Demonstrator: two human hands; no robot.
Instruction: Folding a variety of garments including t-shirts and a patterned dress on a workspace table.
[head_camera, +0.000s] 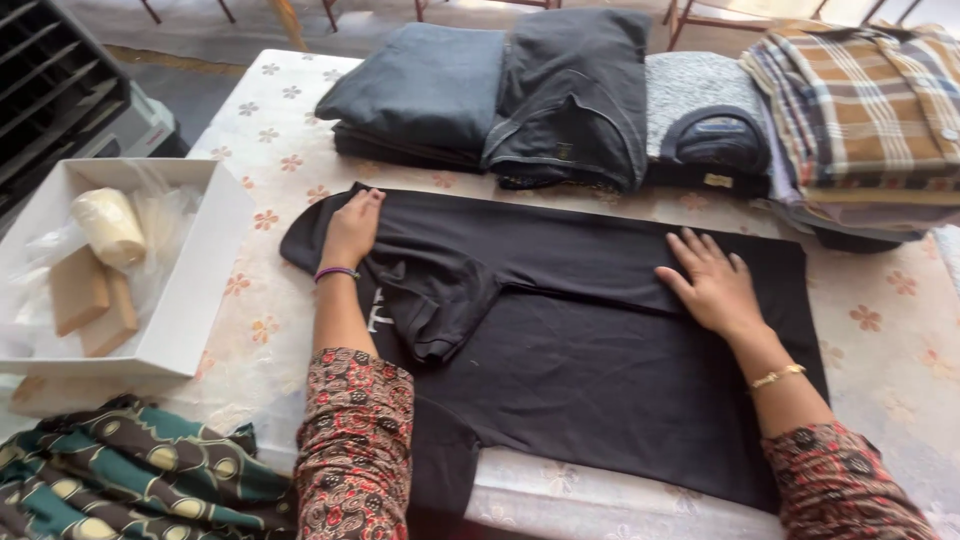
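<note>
A black T-shirt (570, 350) lies spread across the table, its far side folded inward and one sleeve turned over on top. My left hand (352, 228) presses flat on the shirt's left end, near the collar. My right hand (712, 283) lies flat with fingers spread on the folded edge toward the right end. Neither hand grips the cloth. Both forearms wear patterned red sleeves; a purple band is on the left wrist, a gold bracelet on the right.
Folded dark garments (500, 95), a grey top (700, 110) and a plaid shirt (860, 110) line the table's far edge. A white box (200, 270) with wrapped items stands at left. Green patterned cloth (120, 475) lies at the near left. The floral tablecloth (890, 310) covers the table.
</note>
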